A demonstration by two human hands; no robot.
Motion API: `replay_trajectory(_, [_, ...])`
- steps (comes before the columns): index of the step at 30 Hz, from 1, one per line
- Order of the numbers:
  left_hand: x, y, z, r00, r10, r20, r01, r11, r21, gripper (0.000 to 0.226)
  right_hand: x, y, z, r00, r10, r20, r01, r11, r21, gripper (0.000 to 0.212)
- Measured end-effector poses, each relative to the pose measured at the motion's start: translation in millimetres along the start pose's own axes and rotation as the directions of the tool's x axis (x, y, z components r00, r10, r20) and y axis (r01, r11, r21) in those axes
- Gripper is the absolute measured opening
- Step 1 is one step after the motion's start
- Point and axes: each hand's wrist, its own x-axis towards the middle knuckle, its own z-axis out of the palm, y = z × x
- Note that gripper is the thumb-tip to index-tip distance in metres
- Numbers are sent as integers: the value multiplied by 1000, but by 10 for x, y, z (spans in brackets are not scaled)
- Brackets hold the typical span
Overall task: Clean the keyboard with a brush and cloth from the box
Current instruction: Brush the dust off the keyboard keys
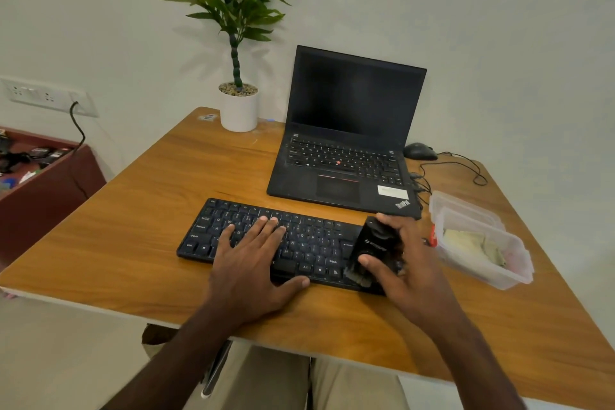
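Right hand (404, 263) grips the black plastic-bodied brush (374, 248), thumb across the front of the body and fingers curled behind it, with the pale bristle tuft angled down onto the right end of the flat black wireless keyboard (276, 245). Left hand (253, 253) lies flat and spread over the left-centre keys, fingers straight and thumb reaching the front edge of the keyboard; judged from this, it serves to brace the keyboard against sliding under brush strokes. The keyboard sits near the front edge of the wooden tabletop (149, 210), roughly centred, within easy reach of both hands. At the right edge of the tabletop stands the clear rectangular plastic box (479, 243), lid off, with the pale folded cloth (472, 243) inside, close enough for the following wiping step. Behind the keyboard an open black laptop (349, 130) faces the person, with a black corded mouse (420, 151) to its right. A white cylindrical pot holding a green plant (239, 106) occupies the far edge.
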Motion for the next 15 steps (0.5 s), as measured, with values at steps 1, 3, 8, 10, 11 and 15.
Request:
replay_trajectory(1, [0, 4, -4, 1000, 0, 1, 0, 1000, -2, 104, 3, -7, 85, 1000, 10, 26, -9, 1000, -9, 62])
replay_trajectory(3, [5, 10, -9, 1000, -3, 8, 3, 1000, -1, 105, 35, -54, 271, 998, 17, 56, -17, 1000, -7, 61])
replay_trajectory(8, [-2, -1, -4, 1000, -4, 10, 4, 1000, -12, 103, 223, -264, 558, 996, -52, 74, 44, 993, 108, 56])
replay_trajectory(10, [-4, -3, -5, 1000, -3, 11, 4, 1000, -17, 104, 254, -245, 558, 991, -72, 109, 64, 995, 77, 53])
replay_trajectory(11, [-6, 1, -5, 1000, -5, 12, 5, 1000, -14, 104, 257, -205, 526, 988, -71, 140, 67, 997, 35, 52])
replay_trajectory(15, [-3, 1, -20, 1000, -14, 17, 14, 1000, -10, 106, 259, -65, 230, 967, -52, 250, 85, 989, -122, 54])
